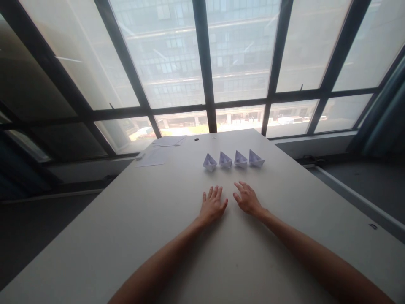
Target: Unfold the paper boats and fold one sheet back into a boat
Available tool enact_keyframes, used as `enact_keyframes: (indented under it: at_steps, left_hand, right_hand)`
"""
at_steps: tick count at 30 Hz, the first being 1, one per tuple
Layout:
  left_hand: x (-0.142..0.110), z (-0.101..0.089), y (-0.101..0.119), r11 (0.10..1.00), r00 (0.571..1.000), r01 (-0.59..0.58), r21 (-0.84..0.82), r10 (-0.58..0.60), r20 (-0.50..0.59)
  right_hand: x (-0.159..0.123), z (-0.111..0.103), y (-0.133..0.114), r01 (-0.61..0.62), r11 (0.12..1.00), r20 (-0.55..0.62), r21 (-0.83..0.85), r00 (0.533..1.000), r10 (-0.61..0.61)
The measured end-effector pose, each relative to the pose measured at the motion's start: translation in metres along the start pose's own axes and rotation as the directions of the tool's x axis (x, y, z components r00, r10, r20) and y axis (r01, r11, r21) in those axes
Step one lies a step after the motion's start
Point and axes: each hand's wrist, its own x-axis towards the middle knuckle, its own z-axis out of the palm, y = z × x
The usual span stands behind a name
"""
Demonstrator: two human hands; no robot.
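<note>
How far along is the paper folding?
Done, it seems: four folded paper boats standing in a row. In hand: nothing; left hand and right hand are open and empty, short of the row. Remaining: possibly the flat sheets at far left; can't tell if they're meant for folding.

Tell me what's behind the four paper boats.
White tabletop with two dark spots near its far edge, then windows. The patch directly behind the paper boats is hidden.

Dark-framed windows [207, 63] beyond white table [152, 198] (daylight, bit hazy). Curtains [384, 109] either side, dark floor [373, 173] flanking table.
</note>
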Motion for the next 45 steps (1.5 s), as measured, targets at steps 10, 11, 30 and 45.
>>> enact_keyframes:
  at_steps: [10, 11, 30, 45]
  left_hand:
    - [-0.0033, -0.0057, 0.0019, 0.997, 0.997, -0.073, 0.021, 0.072, 0.028]
    - [-0.0035, -0.0062, 0.0021, 0.997, 0.997, -0.072, 0.014, 0.072, 0.026]
    - [-0.002, -0.006, 0.0021, 0.997, 0.997, -0.071, -0.029, 0.071, 0.003]
    - [-0.0015, -0.0053, 0.0023, 0.997, 0.998, -0.063, -0.037, 0.063, -0.008]
  right_hand:
    - [-0.0052, 0.003, -0.002, 0.091, 0.992, 0.251, -0.087, 0.966, -0.066]
    - [-0.0053, 0.0025, -0.0025, 0.088, 0.992, 0.251, -0.089, 0.966, -0.063]
    - [-0.0062, 0.0039, -0.0013, 0.09, 0.993, 0.214, -0.072, 0.974, -0.072]
    - [-0.0061, 0.0027, -0.0017, 0.077, 0.994, 0.217, -0.072, 0.974, -0.06]
